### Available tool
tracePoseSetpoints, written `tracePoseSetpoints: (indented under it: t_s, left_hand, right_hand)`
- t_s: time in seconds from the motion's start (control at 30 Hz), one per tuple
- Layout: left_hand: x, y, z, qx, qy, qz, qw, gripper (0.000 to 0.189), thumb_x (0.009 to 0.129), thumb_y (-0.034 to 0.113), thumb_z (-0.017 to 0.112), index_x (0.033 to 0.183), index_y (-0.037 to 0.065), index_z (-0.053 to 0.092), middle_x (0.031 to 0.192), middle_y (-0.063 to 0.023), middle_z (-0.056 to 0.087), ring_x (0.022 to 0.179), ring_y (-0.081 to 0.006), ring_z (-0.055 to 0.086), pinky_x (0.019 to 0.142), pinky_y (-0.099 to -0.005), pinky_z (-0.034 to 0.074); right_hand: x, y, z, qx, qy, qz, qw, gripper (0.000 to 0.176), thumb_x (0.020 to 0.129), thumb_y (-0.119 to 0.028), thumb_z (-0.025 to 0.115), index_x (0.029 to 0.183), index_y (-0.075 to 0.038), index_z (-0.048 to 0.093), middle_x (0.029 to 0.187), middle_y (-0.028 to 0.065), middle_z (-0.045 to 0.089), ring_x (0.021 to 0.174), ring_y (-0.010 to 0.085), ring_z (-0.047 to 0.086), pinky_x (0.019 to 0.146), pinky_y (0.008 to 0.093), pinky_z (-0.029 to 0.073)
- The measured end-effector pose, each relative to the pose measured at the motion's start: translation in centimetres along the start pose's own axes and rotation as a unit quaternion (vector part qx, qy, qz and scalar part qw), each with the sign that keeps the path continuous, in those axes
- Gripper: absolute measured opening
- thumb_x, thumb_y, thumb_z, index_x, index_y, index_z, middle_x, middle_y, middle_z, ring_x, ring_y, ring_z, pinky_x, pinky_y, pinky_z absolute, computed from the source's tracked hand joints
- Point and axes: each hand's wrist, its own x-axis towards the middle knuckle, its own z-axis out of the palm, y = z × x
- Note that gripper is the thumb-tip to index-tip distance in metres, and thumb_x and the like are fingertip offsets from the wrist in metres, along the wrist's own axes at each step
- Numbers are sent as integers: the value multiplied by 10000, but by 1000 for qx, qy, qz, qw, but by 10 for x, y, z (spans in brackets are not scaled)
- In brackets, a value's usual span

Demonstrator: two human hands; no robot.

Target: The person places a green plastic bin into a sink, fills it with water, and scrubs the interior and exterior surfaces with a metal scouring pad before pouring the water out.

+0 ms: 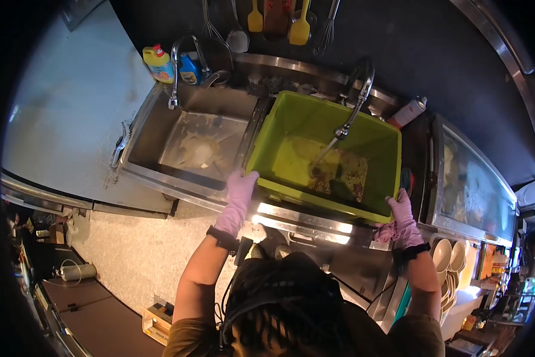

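Thing: green plastic tub [288,128], a deep rectangular bin with a thick rolled rim
Colour: bright lime green inside and out
Pose: upright, mouth up, set slightly askew to the counter edge
Place: right basin of the steel double sink [178,181], just right of centre
Contents: shallow murky water [339,172] over the floor, with yellowish and brown scraps towards the near right
Inflow: a thin stream from the faucet [356,107] lands near the middle
Hold: left hand [242,189], pink-gloved, on the near left corner; right hand [401,209], pink-gloved, on the near right corner
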Motion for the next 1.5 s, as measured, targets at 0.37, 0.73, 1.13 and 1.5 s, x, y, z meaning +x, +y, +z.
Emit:
tracePoseSetpoints:
  t_s: [0.37, 0.73, 1.13, 1.5]
  left_hand:
    - [-16, -4, -23, 137, -56, 144, 978, 283, 704, 166, 691, 703, 24, 446, 611, -101, 465, 578, -270, 446, 574, -403, 390]
    - [-13, -16, -20, 423, -117, 142, 887, 238, 751, 219, 644, 878, 28, 584, 918, -197, 608, 862, -361, 604, 760, -412, 471]
    - [-98, -105, -179, 154, 40, 27, 987, 185, 847, 116, 620, 1003, 18, 606, 852, -67, 648, 823, -188, 622, 767, -310, 486]
    - [-215, -207, -180, -34, 127, -271, 954, 179, 871, 211, 625, 1012, 103, 600, 887, -36, 660, 752, -154, 636, 650, -288, 480]
  right_hand:
    - [27, 12, -3, -461, -152, 109, 867, 403, 764, -238, 695, 1087, -8, 621, 1013, 181, 663, 927, 302, 643, 792, 384, 511]
    - [79, -5, 70, -227, -230, 168, 931, 260, 880, -222, 578, 1061, -37, 608, 746, 166, 643, 776, 249, 658, 695, 329, 529]
    - [132, -118, 160, 89, -284, 72, 952, 418, 859, -242, 631, 1211, -53, 507, 831, -25, 541, 690, 80, 504, 583, 220, 386]
    - [168, -122, 145, 50, -241, -21, 969, 274, 886, -123, 610, 1157, -145, 573, 972, -48, 565, 824, 33, 527, 651, 190, 436]
